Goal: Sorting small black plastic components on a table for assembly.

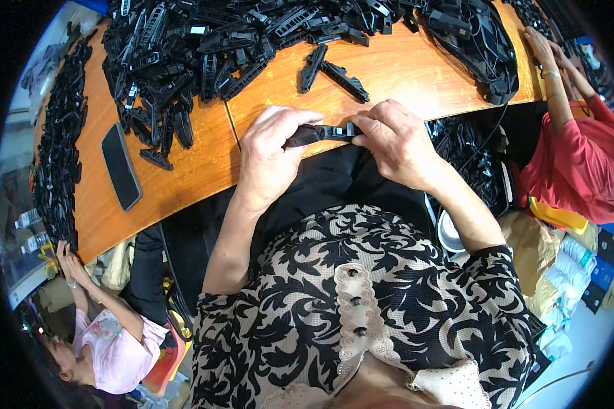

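Note:
Just above the table's near edge, a small black plastic part (334,133) spans the gap between my two hands. My left hand (269,146) pinches its left end with thumb and fingers. On the other end, the fingertips of my right hand (397,144) are closed. Part of the piece is hidden under the fingers. Beyond my hands, two similar narrow black parts, one (312,69) nearly upright in view and the other (346,82) slanting, lie on the wooden table (273,92).
A large heap of black plastic parts (245,27) covers the far side. On the left lies a dark phone (121,167). A black mesh-like container (450,51) with a cable stands at the right. Co-workers sit left (119,344) and right (573,167).

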